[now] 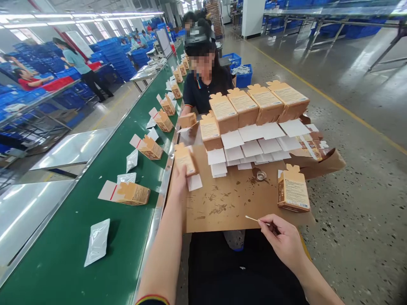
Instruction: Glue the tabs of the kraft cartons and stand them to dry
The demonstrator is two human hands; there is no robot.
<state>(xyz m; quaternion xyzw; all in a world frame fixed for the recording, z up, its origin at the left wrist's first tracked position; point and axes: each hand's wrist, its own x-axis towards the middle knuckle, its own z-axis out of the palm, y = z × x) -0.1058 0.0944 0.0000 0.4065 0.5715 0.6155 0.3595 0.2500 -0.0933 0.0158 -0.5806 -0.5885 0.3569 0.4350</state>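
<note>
My left hand (181, 181) grips a small brown carton (186, 160) near the left edge of the cardboard-covered table (210, 216); a white flap hangs from the carton's lower side. Between the thumb and fingers of my right hand (281, 237) is a cotton swab (252, 218), its white tip pointing left over the table's front edge. A single carton (293, 189) stands at the table's right side, above my right hand. Farther back, a small clear round dish (261, 175) sits among dark wet spots on the cardboard.
Stacked cartons (241, 109) with white flaps fill the table's back. On the left runs a green conveyor belt (127, 237) bearing open cartons (133, 193) and silver pouches (97, 242). Opposite me a person (203, 91) in a dark shirt handles another carton (187, 120).
</note>
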